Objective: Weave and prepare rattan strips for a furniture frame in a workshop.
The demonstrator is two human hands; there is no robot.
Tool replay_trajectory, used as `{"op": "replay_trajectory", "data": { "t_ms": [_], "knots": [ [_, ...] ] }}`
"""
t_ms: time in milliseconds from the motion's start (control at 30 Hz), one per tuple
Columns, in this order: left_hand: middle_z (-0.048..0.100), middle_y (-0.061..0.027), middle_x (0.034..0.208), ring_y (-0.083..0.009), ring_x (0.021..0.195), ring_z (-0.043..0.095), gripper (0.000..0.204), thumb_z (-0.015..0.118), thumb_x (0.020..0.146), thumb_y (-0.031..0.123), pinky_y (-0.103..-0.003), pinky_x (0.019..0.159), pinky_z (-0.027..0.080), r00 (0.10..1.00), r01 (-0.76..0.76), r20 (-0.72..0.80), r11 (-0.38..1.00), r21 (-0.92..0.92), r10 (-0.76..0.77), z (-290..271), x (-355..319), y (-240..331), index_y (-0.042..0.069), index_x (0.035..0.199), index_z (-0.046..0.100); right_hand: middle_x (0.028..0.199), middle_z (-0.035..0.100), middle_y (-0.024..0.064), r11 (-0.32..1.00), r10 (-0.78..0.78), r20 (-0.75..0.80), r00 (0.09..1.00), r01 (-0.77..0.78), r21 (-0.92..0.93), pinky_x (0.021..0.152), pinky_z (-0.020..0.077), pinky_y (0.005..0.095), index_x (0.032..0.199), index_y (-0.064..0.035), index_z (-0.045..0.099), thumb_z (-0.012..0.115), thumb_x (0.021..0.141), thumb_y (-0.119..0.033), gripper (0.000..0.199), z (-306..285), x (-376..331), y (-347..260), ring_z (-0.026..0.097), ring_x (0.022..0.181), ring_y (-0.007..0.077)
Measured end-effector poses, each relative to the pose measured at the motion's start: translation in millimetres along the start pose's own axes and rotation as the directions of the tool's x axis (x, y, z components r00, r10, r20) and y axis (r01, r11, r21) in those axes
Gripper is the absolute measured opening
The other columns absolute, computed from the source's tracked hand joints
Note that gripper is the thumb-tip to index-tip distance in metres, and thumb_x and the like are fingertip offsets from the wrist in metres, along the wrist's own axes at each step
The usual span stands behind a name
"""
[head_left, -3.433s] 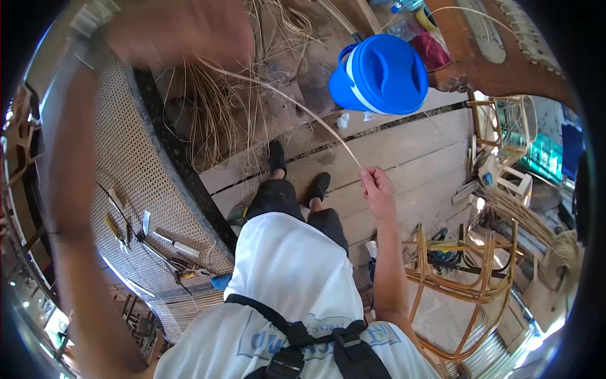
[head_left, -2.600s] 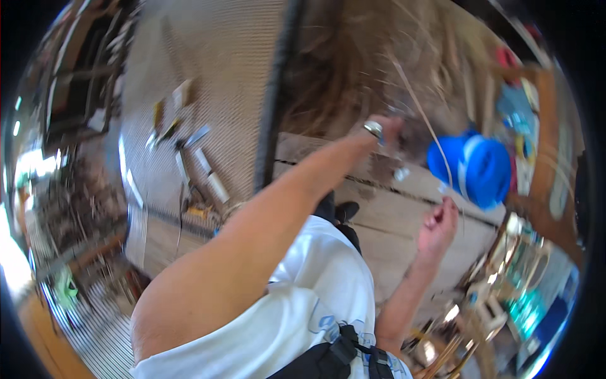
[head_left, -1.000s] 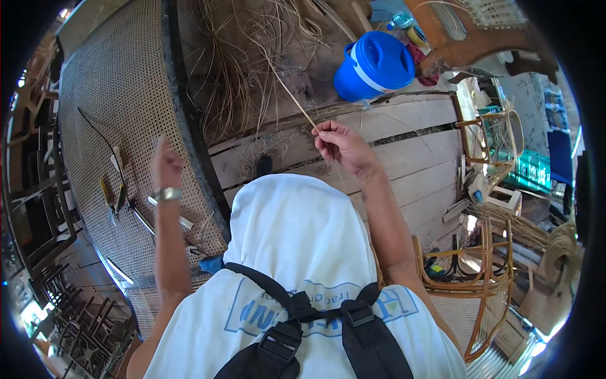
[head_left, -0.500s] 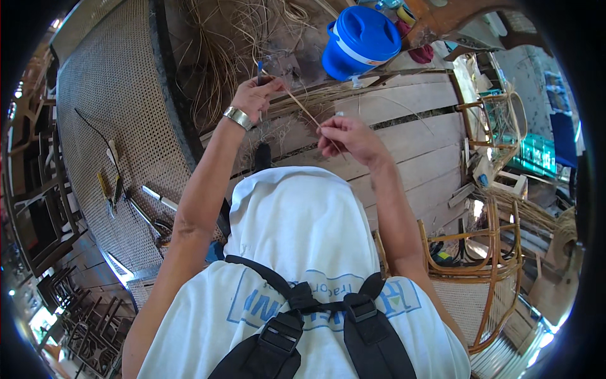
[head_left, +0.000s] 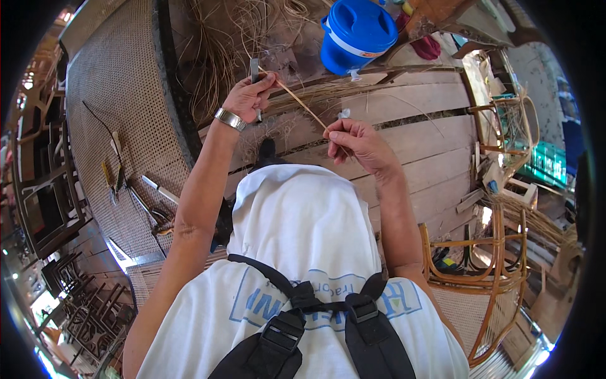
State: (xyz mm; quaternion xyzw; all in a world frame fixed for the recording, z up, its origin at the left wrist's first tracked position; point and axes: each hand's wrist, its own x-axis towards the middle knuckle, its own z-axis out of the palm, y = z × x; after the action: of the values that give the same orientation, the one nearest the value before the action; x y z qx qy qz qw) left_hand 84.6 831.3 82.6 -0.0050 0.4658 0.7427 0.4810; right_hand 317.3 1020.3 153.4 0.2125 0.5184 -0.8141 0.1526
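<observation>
My left hand (head_left: 247, 97), a metal-banded watch on its wrist, is closed on a flat grey metal blade (head_left: 254, 69) that stands up past the fingers. Between its thumb and fingertips it also pinches one end of a thin, light-brown rattan strip (head_left: 300, 102). The strip slants down to my right hand (head_left: 357, 145), whose fingers are closed around its other end. It looks straight and taut between the hands, above the wooden planks (head_left: 404, 136). My right palm hides where the strip's tail ends.
To the left lies a large woven cane panel (head_left: 120, 82) with a dark frame, holding a white-bladed knife (head_left: 161, 189) and several hand tools. Loose rattan strands (head_left: 214, 63) lie beyond my left hand. A blue lidded jug (head_left: 356, 38) stands ahead; a rattan chair (head_left: 489, 265) is at right.
My right hand has moved slightly right, away from the left, still gripping the strip. The blade in my left hand has turned and shows more of its grey flat side.
</observation>
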Motion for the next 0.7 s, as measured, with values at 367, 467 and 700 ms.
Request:
{"op": "replay_trajectory", "data": {
  "t_ms": [367,467,700],
  "knots": [
    [0.07,-0.0066,0.094,-0.0016,0.046,0.037,0.015,0.064,0.092,0.016,-0.018,0.043,0.028,0.982,-0.155,-0.112,0.988,-0.019,0.152,11,-30,29,0.005,0.101,0.067,0.059,0.048,-0.0006,0.931,-0.242,0.041,0.969,0.22,0.291,0.05,0.0335,0.0232,0.092,-0.003,0.057,0.057,0.093,-0.013,0.011,-82,-89,33,0.042,0.05,0.0088],
    [0.07,-0.0074,0.094,-0.0016,0.046,0.037,0.015,0.065,0.092,0.017,-0.018,0.043,0.028,0.987,-0.152,-0.06,0.988,0.001,0.152,20,-34,29,0.004,0.1,0.067,0.057,0.046,-0.0003,0.866,-0.349,0.008,0.937,0.32,0.384,0.048,0.0311,0.0243,0.091,-0.003,0.056,0.054,0.093,-0.012,0.009,-100,-106,42,0.039,0.047,0.0091],
    [0.071,-0.0077,0.09,-0.0013,0.044,0.038,0.016,0.068,0.09,0.017,-0.019,0.042,0.028,0.976,-0.161,-0.129,0.98,0.12,0.176,44,-29,22,0.003,0.097,0.069,0.056,0.047,0.0004,0.834,-0.346,-0.054,0.937,0.334,0.439,0.047,0.0304,0.0248,0.091,-0.0031,0.055,0.053,0.094,-0.012,0.009,-115,-114,51,0.038,0.045,0.0093]
  ]
}}
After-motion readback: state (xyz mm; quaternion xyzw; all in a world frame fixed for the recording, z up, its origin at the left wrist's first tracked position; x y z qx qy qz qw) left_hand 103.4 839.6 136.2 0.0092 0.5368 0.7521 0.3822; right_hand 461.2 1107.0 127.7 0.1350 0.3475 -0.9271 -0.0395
